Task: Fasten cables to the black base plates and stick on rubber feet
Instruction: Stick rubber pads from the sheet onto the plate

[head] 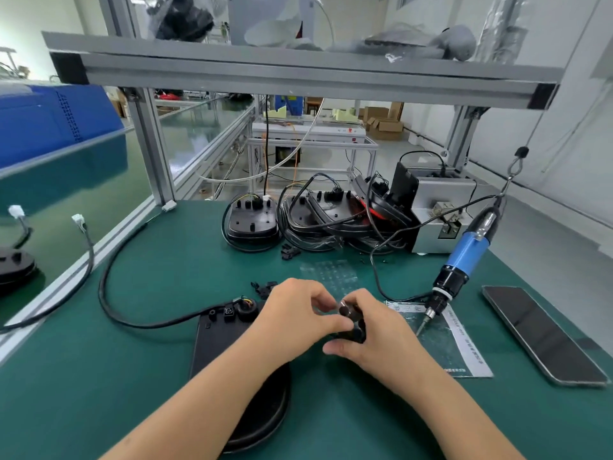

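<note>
A black base plate lies on the green mat in front of me, partly under my forearms. Its black cable loops off to the left. My left hand and my right hand meet above the plate's right side. Between them sit small round black rubber feet; my right hand grips them and my left fingertips pinch at the top one. A clear sheet of rubber feet lies just behind my hands. Several more black base plates with cables are stacked at the back.
A blue electric screwdriver hangs at the right, its tip over a plastic bag with a label. A phone lies at the far right. A grey screw feeder box stands behind. Small black clips lie on the mat.
</note>
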The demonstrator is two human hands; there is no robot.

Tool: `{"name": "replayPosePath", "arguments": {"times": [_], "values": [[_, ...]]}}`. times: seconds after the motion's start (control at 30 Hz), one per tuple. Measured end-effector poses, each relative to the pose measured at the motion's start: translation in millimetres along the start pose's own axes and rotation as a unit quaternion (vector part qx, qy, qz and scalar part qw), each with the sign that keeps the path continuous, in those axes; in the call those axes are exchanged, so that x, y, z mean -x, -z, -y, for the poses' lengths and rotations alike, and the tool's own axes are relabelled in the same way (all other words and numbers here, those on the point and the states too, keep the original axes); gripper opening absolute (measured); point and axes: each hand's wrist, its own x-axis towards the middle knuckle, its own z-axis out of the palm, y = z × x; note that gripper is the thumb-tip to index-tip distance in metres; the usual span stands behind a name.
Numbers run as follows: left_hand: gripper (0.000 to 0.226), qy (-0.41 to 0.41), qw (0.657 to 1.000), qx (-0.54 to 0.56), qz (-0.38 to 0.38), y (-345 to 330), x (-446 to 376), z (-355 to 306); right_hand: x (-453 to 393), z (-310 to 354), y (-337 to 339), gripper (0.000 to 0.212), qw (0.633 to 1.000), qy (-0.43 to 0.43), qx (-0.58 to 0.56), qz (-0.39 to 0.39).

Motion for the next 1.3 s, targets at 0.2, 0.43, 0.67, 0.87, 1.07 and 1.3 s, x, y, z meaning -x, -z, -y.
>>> {"name": "replayPosePath", "arguments": {"times": [0.2, 0.43, 0.67, 0.87, 1.07, 1.3], "values": [[0.013, 0.034, 0.994, 0.102, -0.009, -3, 0, 5, 5, 6, 8, 0.033, 0.995, 0.022, -0.093, -0.01], [0.019, 0.037, 0.989, 0.142, -0.019, -4, 1, 6, 1, 10, 14, 0.019, 0.986, 0.018, -0.138, -0.096], [0.018, 0.035, 0.99, 0.132, -0.025, -4, 4, 6, -1, 15, 19, 0.013, 0.994, 0.042, -0.023, -0.096], [0.009, 0.04, 0.992, 0.113, -0.028, -6, 5, 4, 0, 24, 20, 0.01, 0.989, 0.022, 0.048, -0.139], [0.007, 0.045, 0.993, 0.102, -0.031, -6, 4, 4, 2, 27, 13, 0.01, 0.984, 0.035, 0.036, -0.172], [0.01, 0.047, 0.992, 0.11, -0.025, -5, 5, 5, 2, 27, 9, 0.013, 0.981, 0.042, 0.009, -0.187]]}}
